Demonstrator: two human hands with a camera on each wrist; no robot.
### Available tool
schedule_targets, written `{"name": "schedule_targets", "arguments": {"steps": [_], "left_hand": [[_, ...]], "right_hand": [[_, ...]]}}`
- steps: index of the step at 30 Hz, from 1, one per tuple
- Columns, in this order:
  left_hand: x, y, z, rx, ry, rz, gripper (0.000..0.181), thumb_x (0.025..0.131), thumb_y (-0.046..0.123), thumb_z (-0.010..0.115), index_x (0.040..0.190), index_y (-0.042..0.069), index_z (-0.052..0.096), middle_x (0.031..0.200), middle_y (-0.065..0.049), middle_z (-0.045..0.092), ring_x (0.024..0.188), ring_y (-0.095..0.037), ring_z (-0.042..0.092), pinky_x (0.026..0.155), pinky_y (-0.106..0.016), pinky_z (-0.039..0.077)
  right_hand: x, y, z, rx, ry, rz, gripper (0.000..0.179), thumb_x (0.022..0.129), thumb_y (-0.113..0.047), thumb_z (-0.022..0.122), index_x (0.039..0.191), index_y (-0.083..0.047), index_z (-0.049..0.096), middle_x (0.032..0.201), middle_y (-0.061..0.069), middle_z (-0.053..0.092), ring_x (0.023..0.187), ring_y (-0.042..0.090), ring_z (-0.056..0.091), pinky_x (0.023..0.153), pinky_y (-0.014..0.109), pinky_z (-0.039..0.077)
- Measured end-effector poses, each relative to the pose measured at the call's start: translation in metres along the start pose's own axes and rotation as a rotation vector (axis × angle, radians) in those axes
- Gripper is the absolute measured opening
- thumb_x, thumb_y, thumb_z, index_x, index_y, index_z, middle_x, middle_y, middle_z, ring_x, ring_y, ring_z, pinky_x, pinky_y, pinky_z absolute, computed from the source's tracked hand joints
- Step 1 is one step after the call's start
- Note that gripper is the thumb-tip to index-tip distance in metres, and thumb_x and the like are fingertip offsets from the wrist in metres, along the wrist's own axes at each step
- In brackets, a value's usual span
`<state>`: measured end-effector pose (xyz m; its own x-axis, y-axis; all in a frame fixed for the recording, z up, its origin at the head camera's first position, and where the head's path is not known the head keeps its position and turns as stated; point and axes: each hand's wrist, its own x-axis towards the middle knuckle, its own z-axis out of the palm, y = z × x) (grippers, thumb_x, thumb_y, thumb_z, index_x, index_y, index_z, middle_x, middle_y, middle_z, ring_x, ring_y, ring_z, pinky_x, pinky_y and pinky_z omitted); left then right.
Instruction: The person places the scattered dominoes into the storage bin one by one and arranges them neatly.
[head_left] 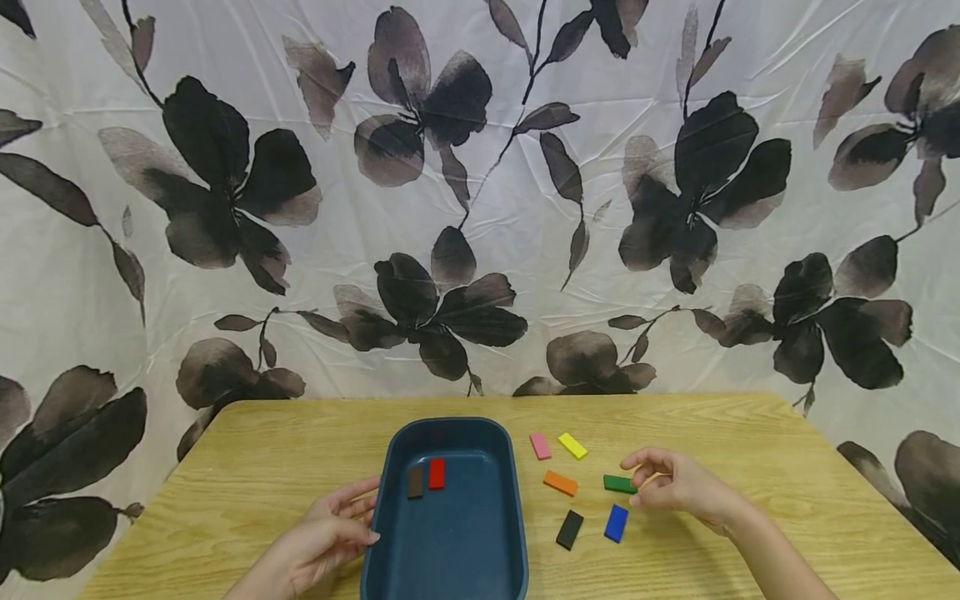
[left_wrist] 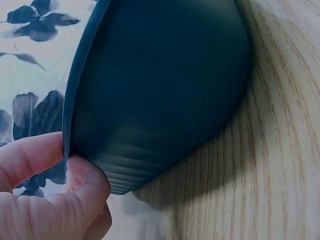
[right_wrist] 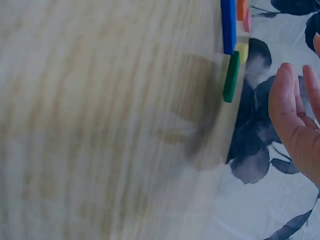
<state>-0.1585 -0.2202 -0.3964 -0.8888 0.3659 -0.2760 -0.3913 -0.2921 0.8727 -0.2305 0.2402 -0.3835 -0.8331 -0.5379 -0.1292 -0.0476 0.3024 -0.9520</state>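
Note:
My left hand [head_left: 322, 537] pinches the left rim of a dark blue tray [head_left: 517, 508]; the left wrist view has thumb and fingers on either side of that rim [left_wrist: 68, 120]. Inside the tray, near its far left, a brown block [head_left: 416, 482] lies beside a red block [head_left: 437, 473]. Over the table on the right, my right hand [head_left: 675, 483] hovers by a green block [head_left: 618, 483], its fingers loosely bent and holding nothing. The right wrist view has a gap between the fingers and the green block [right_wrist: 231, 77]. A blue block [head_left: 617, 523] lies just nearer than the green one.
Between tray and right hand, pink [head_left: 540, 446], yellow [head_left: 572, 446], orange [head_left: 560, 482] and black [head_left: 569, 530] blocks lie spread on the wooden table [head_left: 300, 442]. A white cloth with dark flowers [head_left: 562, 208] hangs behind the table's far edge.

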Motion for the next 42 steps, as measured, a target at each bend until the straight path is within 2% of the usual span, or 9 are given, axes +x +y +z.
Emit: {"name": "schedule_targets", "arguments": {"steps": [8, 12, 16, 21, 27, 36, 42], "left_hand": [[0.000, -0.001, -0.002, -0.003, -0.013, 0.009, 0.087, 0.076, -0.019, 0.056, 0.145, -0.007, 0.006, 0.120, -0.010, 0.046, 0.103, -0.016, 0.053, 0.080, -0.027, 0.049], [0.000, -0.001, -0.003, -0.005, -0.018, 0.012, 0.086, 0.076, -0.019, 0.056, 0.145, -0.007, 0.006, 0.120, -0.010, 0.046, 0.102, -0.016, 0.053, 0.080, -0.027, 0.049], [0.000, -0.001, -0.003, -0.015, -0.020, 0.014, 0.085, 0.077, -0.019, 0.055, 0.145, -0.006, 0.007, 0.118, -0.010, 0.046, 0.102, -0.016, 0.053, 0.079, -0.027, 0.049], [0.000, 0.000, -0.003, -0.012, -0.016, 0.015, 0.086, 0.077, -0.019, 0.055, 0.146, -0.006, 0.006, 0.119, -0.010, 0.047, 0.102, -0.016, 0.053, 0.080, -0.027, 0.049], [-0.001, 0.000, -0.001, -0.012, -0.010, 0.011, 0.084, 0.078, -0.021, 0.053, 0.146, -0.006, 0.006, 0.119, -0.010, 0.047, 0.102, -0.017, 0.052, 0.079, -0.027, 0.049], [0.000, 0.003, 0.001, 0.005, -0.011, 0.007, 0.084, 0.078, -0.021, 0.052, 0.146, -0.005, 0.005, 0.116, -0.009, 0.048, 0.099, -0.016, 0.053, 0.078, -0.026, 0.049], [-0.001, 0.001, 0.001, 0.013, -0.002, 0.003, 0.083, 0.078, -0.021, 0.051, 0.145, -0.007, 0.005, 0.118, -0.011, 0.047, 0.099, -0.017, 0.053, 0.079, -0.027, 0.049]], "right_hand": [[0.003, 0.013, 0.006, 0.071, -0.029, 0.056, 0.048, 0.077, 0.000, 0.063, 0.119, 0.014, 0.045, 0.094, 0.012, 0.049, 0.078, 0.019, 0.058, 0.065, 0.025, 0.048], [0.004, 0.016, 0.007, 0.079, -0.011, 0.090, 0.048, 0.076, 0.002, 0.066, 0.118, 0.013, 0.046, 0.094, 0.011, 0.048, 0.077, 0.018, 0.055, 0.065, 0.025, 0.048], [0.003, 0.018, 0.007, 0.061, -0.016, 0.088, 0.048, 0.075, 0.002, 0.070, 0.116, 0.013, 0.047, 0.093, 0.011, 0.049, 0.075, 0.017, 0.054, 0.065, 0.026, 0.048], [0.000, 0.020, 0.007, 0.051, -0.072, 0.062, 0.049, 0.073, 0.002, 0.070, 0.115, 0.014, 0.046, 0.091, 0.009, 0.049, 0.073, 0.017, 0.053, 0.063, 0.026, 0.048], [-0.001, 0.022, 0.011, 0.047, -0.092, 0.084, 0.047, 0.073, 0.004, 0.072, 0.113, 0.012, 0.048, 0.085, 0.007, 0.047, 0.066, 0.015, 0.048, 0.060, 0.024, 0.047], [0.002, 0.020, 0.020, -0.082, -0.008, 0.124, 0.052, 0.069, 0.002, 0.077, 0.112, 0.009, 0.049, 0.076, 0.006, 0.047, 0.061, 0.015, 0.042, 0.055, 0.023, 0.041], [0.004, 0.020, 0.028, -0.219, 0.030, 0.099, 0.048, 0.065, 0.000, 0.080, 0.103, 0.006, 0.051, 0.070, 0.005, 0.044, 0.062, 0.016, 0.040, 0.052, 0.024, 0.036]]}}
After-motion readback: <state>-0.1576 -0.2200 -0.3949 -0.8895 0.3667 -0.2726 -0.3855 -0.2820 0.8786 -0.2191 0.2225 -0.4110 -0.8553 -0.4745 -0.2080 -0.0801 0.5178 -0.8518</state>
